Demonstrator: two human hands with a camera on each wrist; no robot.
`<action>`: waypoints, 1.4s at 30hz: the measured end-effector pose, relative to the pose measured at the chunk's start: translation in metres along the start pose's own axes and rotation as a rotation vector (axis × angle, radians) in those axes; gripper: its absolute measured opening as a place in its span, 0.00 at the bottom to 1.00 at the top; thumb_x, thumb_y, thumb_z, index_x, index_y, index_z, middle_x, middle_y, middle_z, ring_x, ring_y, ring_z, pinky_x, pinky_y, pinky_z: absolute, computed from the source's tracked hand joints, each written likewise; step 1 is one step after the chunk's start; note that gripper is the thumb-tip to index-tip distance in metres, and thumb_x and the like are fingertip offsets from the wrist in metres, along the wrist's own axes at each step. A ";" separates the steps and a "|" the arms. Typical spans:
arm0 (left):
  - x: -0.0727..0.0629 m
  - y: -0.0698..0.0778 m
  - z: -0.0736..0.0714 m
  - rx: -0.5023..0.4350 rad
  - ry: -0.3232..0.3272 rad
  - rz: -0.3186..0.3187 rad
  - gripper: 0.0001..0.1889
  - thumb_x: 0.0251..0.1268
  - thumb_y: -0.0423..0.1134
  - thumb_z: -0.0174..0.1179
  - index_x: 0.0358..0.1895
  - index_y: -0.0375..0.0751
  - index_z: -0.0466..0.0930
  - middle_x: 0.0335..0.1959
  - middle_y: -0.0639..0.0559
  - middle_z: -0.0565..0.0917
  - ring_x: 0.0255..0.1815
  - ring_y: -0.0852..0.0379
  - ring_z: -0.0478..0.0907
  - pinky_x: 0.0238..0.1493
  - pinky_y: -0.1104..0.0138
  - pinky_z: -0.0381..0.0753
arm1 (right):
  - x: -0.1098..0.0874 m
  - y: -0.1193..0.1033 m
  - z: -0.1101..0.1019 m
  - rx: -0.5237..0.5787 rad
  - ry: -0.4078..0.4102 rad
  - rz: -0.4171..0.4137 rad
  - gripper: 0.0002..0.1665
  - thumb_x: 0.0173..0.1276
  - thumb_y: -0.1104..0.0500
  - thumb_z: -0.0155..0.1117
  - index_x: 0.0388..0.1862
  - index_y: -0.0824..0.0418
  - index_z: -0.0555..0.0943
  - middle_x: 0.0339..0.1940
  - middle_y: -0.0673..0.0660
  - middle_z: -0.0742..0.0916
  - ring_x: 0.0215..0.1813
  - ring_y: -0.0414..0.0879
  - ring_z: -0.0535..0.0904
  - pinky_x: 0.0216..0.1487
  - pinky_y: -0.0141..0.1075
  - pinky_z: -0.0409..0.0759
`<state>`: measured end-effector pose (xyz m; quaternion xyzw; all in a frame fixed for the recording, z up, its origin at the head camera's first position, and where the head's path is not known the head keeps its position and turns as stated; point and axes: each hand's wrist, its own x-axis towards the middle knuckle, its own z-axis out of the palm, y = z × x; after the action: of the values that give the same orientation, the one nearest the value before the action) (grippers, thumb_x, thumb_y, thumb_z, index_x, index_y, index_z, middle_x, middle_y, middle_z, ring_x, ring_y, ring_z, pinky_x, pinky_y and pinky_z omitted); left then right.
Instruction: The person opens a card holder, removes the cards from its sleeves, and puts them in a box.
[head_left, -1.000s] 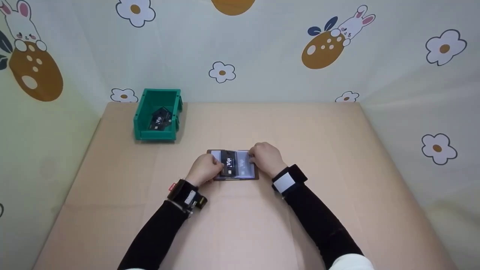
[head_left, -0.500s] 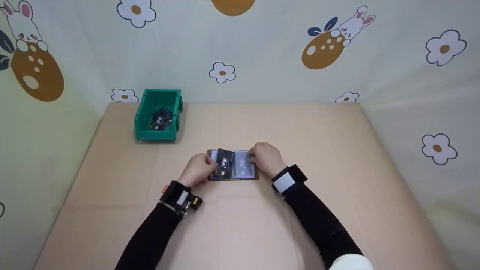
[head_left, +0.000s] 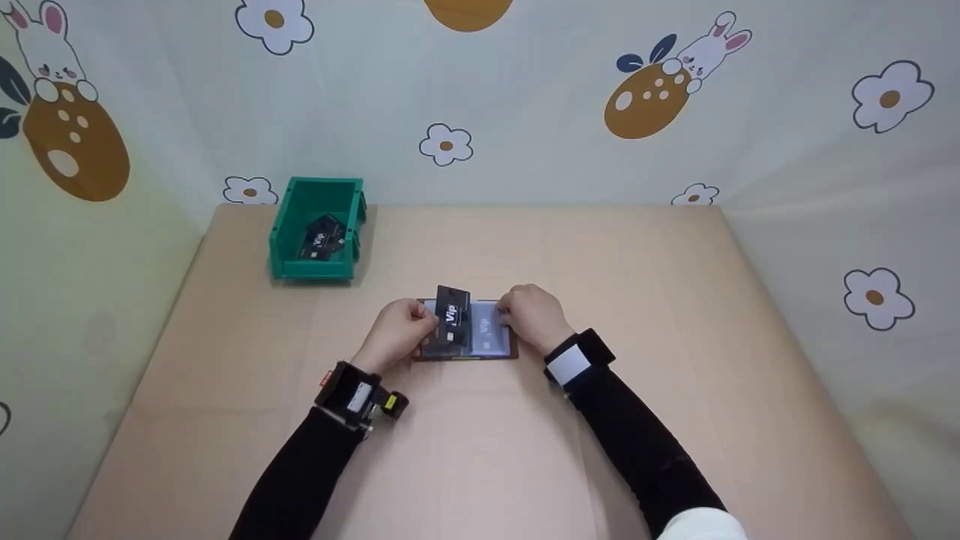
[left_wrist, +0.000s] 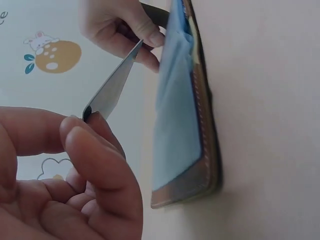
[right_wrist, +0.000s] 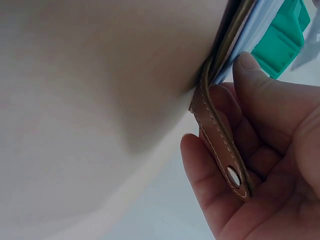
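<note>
An open brown card holder with clear plastic sleeves lies on the table. My left hand pinches a black "Vip" card between thumb and fingers at its left edge. In the head view, the card overlaps the left sleeve and its top pokes past the holder's far edge. The left wrist view shows the card tilted, raised off the holder's near end. My right hand grips the holder's right side, thumb on the sleeves. A stitched snap strap lies along its fingers. Another card shows faintly through the right sleeve.
A green bin stands at the table's back left with several black cards inside. Patterned cloth walls rise behind the table and at both sides.
My left hand has shifted left, then slightly away from me. The card has tilted and moved up past the holder's far edge. My right hand has stayed in place.
</note>
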<state>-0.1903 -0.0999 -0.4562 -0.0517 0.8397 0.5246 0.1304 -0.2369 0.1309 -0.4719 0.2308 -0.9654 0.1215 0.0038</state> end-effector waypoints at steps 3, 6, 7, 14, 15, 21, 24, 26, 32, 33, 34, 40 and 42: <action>-0.002 0.004 -0.001 -0.030 -0.011 0.010 0.06 0.67 0.34 0.58 0.31 0.37 0.75 0.19 0.50 0.75 0.15 0.57 0.70 0.19 0.66 0.74 | 0.000 0.000 0.000 0.004 0.003 -0.002 0.11 0.57 0.60 0.76 0.39 0.61 0.90 0.35 0.57 0.87 0.42 0.54 0.83 0.45 0.46 0.80; -0.003 0.007 -0.002 -0.050 -0.016 0.024 0.06 0.67 0.34 0.57 0.31 0.37 0.75 0.18 0.51 0.75 0.14 0.57 0.70 0.18 0.67 0.73 | 0.000 0.000 0.000 0.003 0.004 -0.003 0.11 0.57 0.60 0.75 0.39 0.61 0.90 0.35 0.57 0.87 0.41 0.54 0.83 0.45 0.46 0.80; -0.003 0.007 -0.003 -0.056 -0.015 0.029 0.06 0.67 0.34 0.57 0.31 0.37 0.75 0.18 0.51 0.75 0.15 0.57 0.70 0.18 0.68 0.72 | 0.000 0.000 0.000 0.002 0.004 -0.005 0.11 0.57 0.60 0.75 0.39 0.61 0.89 0.35 0.58 0.87 0.41 0.54 0.83 0.45 0.46 0.80; -0.004 0.013 -0.011 -0.121 0.014 0.054 0.05 0.67 0.33 0.57 0.34 0.35 0.75 0.21 0.50 0.75 0.18 0.58 0.71 0.21 0.67 0.74 | 0.000 0.001 0.000 0.002 0.005 -0.006 0.11 0.57 0.60 0.76 0.39 0.62 0.89 0.35 0.58 0.87 0.41 0.54 0.83 0.45 0.46 0.80; -0.003 0.013 -0.012 -0.126 0.018 0.057 0.05 0.68 0.32 0.57 0.34 0.34 0.75 0.22 0.50 0.75 0.19 0.58 0.71 0.22 0.67 0.74 | 0.000 0.001 0.000 0.000 0.005 -0.005 0.11 0.57 0.60 0.76 0.39 0.61 0.89 0.35 0.57 0.87 0.42 0.54 0.83 0.45 0.45 0.80; -0.002 0.013 -0.018 -0.169 0.044 0.053 0.04 0.67 0.31 0.56 0.36 0.32 0.75 0.23 0.49 0.75 0.21 0.59 0.70 0.22 0.70 0.74 | 0.001 0.002 0.002 -0.007 0.002 -0.003 0.11 0.56 0.60 0.76 0.39 0.61 0.90 0.35 0.56 0.87 0.42 0.53 0.83 0.45 0.44 0.80; 0.000 0.013 -0.023 -0.188 0.053 0.051 0.04 0.68 0.31 0.56 0.37 0.31 0.75 0.23 0.49 0.75 0.20 0.59 0.70 0.21 0.71 0.72 | 0.001 0.002 0.001 -0.001 0.002 -0.005 0.11 0.56 0.61 0.76 0.40 0.61 0.90 0.35 0.57 0.87 0.42 0.54 0.83 0.45 0.45 0.80; 0.002 0.013 -0.029 -0.198 0.059 0.044 0.05 0.69 0.31 0.55 0.38 0.31 0.75 0.24 0.49 0.75 0.20 0.59 0.70 0.21 0.71 0.71 | 0.001 0.002 0.001 0.002 0.004 -0.010 0.11 0.56 0.61 0.76 0.40 0.62 0.89 0.35 0.57 0.87 0.42 0.54 0.83 0.45 0.45 0.80; 0.007 0.012 -0.054 -0.172 0.133 0.024 0.07 0.73 0.33 0.53 0.43 0.31 0.75 0.27 0.49 0.75 0.24 0.59 0.71 0.24 0.72 0.72 | 0.001 0.002 0.002 0.004 0.004 -0.016 0.11 0.57 0.61 0.76 0.39 0.61 0.89 0.34 0.57 0.86 0.41 0.54 0.83 0.44 0.45 0.81; 0.009 0.011 -0.059 -0.162 0.151 0.020 0.08 0.73 0.34 0.52 0.45 0.31 0.75 0.28 0.49 0.75 0.24 0.59 0.71 0.24 0.72 0.73 | 0.001 0.002 0.002 0.003 0.003 -0.015 0.11 0.57 0.61 0.76 0.39 0.61 0.89 0.34 0.57 0.86 0.41 0.53 0.83 0.44 0.45 0.81; 0.010 0.010 -0.064 -0.152 0.169 0.014 0.09 0.73 0.34 0.52 0.46 0.31 0.75 0.30 0.48 0.76 0.25 0.59 0.72 0.25 0.72 0.74 | 0.001 0.002 0.002 0.001 0.003 -0.015 0.10 0.57 0.60 0.76 0.39 0.61 0.89 0.33 0.57 0.86 0.40 0.53 0.83 0.44 0.45 0.81; 0.016 0.005 -0.092 -0.080 0.260 -0.047 0.16 0.76 0.40 0.49 0.55 0.31 0.74 0.42 0.43 0.76 0.35 0.55 0.73 0.34 0.68 0.76 | 0.001 0.002 0.001 0.004 -0.002 -0.009 0.10 0.57 0.61 0.76 0.38 0.61 0.89 0.34 0.57 0.86 0.42 0.54 0.83 0.45 0.45 0.80; 0.018 0.004 -0.099 -0.067 0.290 -0.069 0.17 0.76 0.41 0.48 0.57 0.32 0.73 0.47 0.42 0.75 0.39 0.53 0.72 0.37 0.67 0.75 | 0.001 0.002 0.001 0.006 -0.006 -0.006 0.10 0.57 0.61 0.76 0.39 0.61 0.89 0.35 0.57 0.87 0.42 0.54 0.83 0.45 0.45 0.80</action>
<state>-0.2248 -0.1859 -0.4162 -0.1601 0.8294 0.5348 0.0236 -0.2387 0.1319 -0.4736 0.2339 -0.9644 0.1238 0.0006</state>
